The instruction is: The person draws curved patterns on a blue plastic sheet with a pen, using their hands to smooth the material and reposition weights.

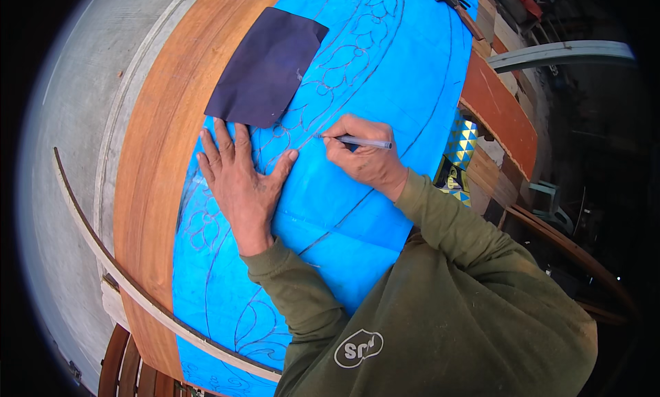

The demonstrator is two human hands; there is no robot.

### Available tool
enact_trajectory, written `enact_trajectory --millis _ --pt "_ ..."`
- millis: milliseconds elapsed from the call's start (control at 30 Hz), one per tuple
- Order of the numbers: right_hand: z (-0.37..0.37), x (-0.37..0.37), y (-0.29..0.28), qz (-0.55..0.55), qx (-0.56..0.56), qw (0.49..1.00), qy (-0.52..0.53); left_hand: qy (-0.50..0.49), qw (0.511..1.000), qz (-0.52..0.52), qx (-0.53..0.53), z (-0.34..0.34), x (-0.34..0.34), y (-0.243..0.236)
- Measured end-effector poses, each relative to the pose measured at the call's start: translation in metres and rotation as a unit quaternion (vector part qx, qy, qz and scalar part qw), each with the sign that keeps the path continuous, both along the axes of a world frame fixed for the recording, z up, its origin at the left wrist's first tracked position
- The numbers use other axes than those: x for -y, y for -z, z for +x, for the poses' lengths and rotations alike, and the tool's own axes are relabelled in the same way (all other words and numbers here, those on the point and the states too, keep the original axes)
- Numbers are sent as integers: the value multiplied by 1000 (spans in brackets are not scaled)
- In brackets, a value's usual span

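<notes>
A bright blue sheet (330, 225) bearing drawn floral scrolls and long curved lines covers much of a wooden board (148, 191). My left hand (242, 180) lies flat on it with fingers spread, the fingertips close to the lower edge of a dark purple sheet (265, 70). In my right hand (364, 153) is a clear-barrelled pen (364, 142), gripped between thumb and fingers. Its tip is at the blue sheet beside a drawn line, right of my left thumb; whether it touches I cannot tell.
A hammer (459, 13) rests at the sheet's far right. Along the lower left, a thin curved wooden strip (130, 287) crosses the board and sheet. Patterned boxes (459, 146) and a reddish-brown board (502, 115) lie at right, near a pale curved bar (564, 53).
</notes>
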State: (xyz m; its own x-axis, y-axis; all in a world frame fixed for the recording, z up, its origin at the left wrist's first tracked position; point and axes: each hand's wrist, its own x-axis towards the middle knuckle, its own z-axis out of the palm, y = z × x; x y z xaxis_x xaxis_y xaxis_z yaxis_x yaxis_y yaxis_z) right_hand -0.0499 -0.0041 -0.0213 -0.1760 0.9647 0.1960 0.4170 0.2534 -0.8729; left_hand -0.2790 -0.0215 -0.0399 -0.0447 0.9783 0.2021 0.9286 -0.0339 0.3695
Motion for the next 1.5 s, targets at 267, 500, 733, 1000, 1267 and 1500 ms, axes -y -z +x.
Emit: enact_trajectory --millis 267,500,733,1000,1267,1500 --pt "3 -1 2 21 -6 999 38 5 1000 4 14 1 -1 0" --pt "6 0 2 3 -22 994 106 1 1000 -5 3 2 0 2" --pt "34 -10 -11 -14 -104 989 104 0 1000 -1 14 2 -1 -2" --pt "25 -8 -16 -55 -42 996 50 2 1000 0 4 -1 -1 2" --pt "27 -12 -1 -54 -27 998 12 -6 1000 -10 -3 4 -2 0" --pt "19 -11 0 -18 -20 1000 -10 -6 1000 -10 3 4 0 -1"
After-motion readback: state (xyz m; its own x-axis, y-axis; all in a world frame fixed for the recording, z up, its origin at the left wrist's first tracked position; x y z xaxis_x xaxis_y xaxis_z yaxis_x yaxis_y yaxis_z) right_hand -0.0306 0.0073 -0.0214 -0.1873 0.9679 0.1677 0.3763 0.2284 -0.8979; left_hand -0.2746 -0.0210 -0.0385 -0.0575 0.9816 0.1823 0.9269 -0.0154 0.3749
